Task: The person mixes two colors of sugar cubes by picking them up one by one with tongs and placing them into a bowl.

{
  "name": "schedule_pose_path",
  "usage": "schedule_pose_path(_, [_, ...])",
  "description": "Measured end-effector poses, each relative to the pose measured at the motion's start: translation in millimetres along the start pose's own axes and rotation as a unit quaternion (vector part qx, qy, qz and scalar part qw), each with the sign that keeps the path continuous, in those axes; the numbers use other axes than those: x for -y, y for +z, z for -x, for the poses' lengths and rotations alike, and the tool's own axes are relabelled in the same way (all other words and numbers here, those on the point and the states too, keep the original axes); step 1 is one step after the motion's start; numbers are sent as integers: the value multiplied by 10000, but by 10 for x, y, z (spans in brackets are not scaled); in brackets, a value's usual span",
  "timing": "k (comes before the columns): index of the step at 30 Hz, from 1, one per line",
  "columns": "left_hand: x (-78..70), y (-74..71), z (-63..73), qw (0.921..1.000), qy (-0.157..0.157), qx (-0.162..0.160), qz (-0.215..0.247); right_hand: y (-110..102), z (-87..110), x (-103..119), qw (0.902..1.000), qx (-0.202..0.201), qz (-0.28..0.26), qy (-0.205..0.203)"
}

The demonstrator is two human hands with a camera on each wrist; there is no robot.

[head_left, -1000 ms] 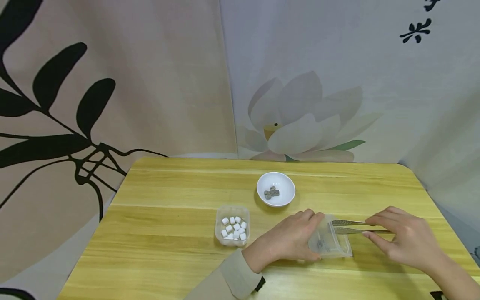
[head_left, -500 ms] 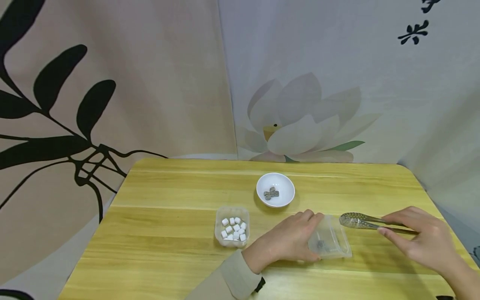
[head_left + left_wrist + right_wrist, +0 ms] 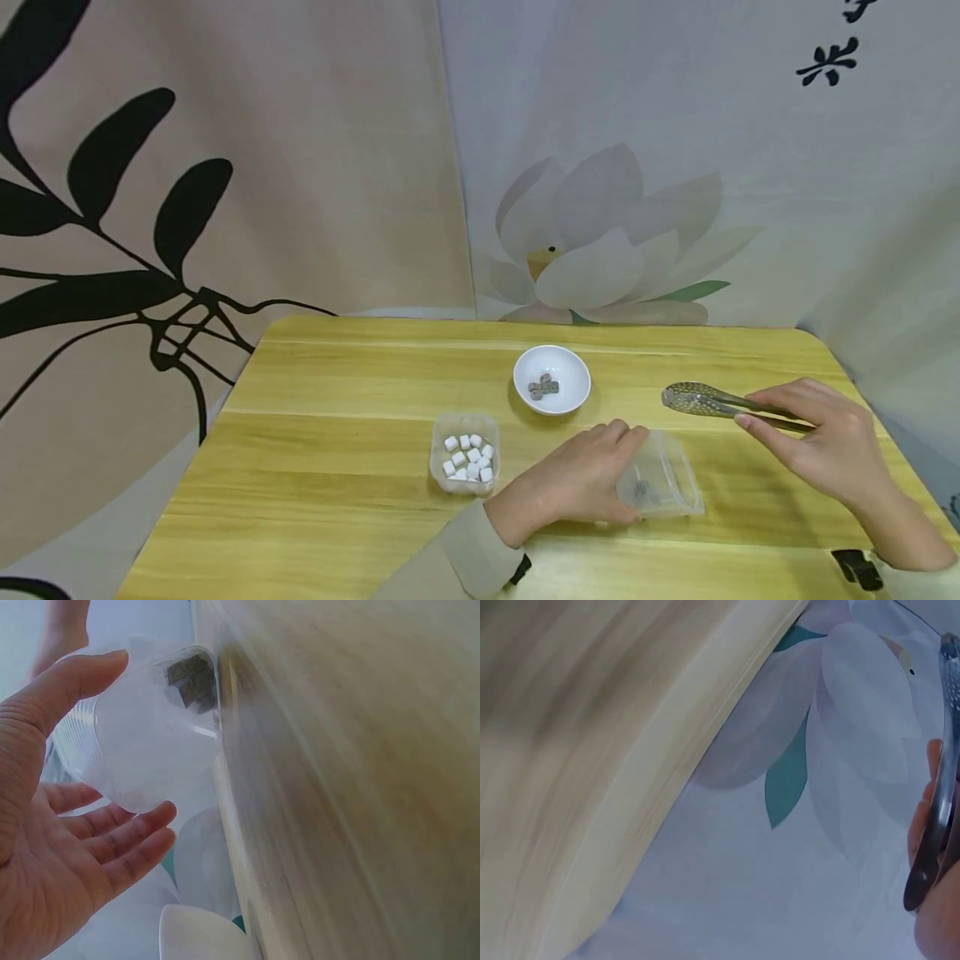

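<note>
My left hand [image 3: 577, 477] grips a clear plastic container [image 3: 663, 479] that lies tipped on its side, mouth toward the right. In the left wrist view, several dark grey cubes [image 3: 192, 681] sit inside that container [image 3: 142, 742], between my thumb and fingers. My right hand [image 3: 828, 437] pinches metal tongs [image 3: 701, 400] in the air, to the right of and beyond the container. Their perforated ends lie close together; whether anything is between them I cannot tell. Along the right edge of the right wrist view, the tongs [image 3: 937, 817] show partly.
A white bowl [image 3: 572, 367] holding several grey cubes [image 3: 543, 386] stands behind my left hand. To its left is another clear container [image 3: 437, 433] with several white cubes [image 3: 472, 454]. All rest on a wooden table [image 3: 337, 467] backed by a printed curtain [image 3: 360, 150].
My right hand has drawn the tongs out of the container's mouth to the right, then raised them and shifted them slightly left. The left hand and container have stayed in place.
</note>
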State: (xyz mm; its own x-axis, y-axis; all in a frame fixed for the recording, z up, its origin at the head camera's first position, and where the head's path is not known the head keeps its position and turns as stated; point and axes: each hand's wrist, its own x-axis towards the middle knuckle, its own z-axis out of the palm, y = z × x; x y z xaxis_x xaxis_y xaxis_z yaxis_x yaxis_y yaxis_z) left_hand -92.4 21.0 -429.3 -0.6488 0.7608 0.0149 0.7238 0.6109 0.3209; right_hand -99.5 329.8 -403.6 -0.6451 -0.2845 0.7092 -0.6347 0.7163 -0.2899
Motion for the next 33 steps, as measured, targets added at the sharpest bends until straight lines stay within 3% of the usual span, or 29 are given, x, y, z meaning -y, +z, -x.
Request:
schedule_pose_path(7, [-2, -15, -3, 10000, 31, 15, 41, 295, -249, 69, 9998, -9, -173, -122])
schedule_pose_path(17, [15, -32, -11, 9999, 98, -23, -11, 639, -551, 230, 9986, 505, -127, -93])
schedule_pose_path(25, [14, -24, -22, 9996, 194, -159, -163, 831, -640, 319, 9975, 688, -144, -48])
schedule_pose_path(33, [14, -8, -22, 9996, 189, -141, -148, 878, -602, 333, 9965, 820, -153, 99])
